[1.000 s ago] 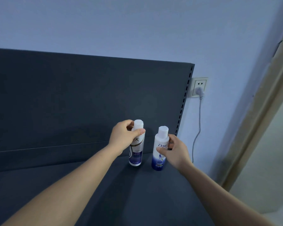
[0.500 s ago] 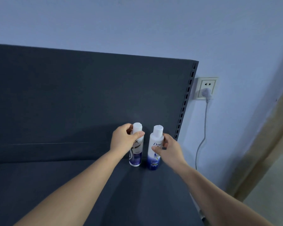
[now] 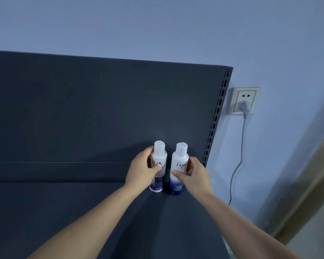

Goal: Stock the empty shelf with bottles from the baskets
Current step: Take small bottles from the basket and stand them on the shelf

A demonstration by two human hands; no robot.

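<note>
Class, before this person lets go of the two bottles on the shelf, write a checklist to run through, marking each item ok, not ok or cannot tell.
1. Lux bottle upright, base on the shelf: ok.
2. Dove bottle upright, base on the shelf: ok.
3. Both labels facing forward: ok.
4. Gap between the bottles: ok, narrow.
5. Bottles against the back panel: cannot tell.
6. Hands free: not ok; left hand grips the Lux bottle, right hand grips the Dove bottle.
</note>
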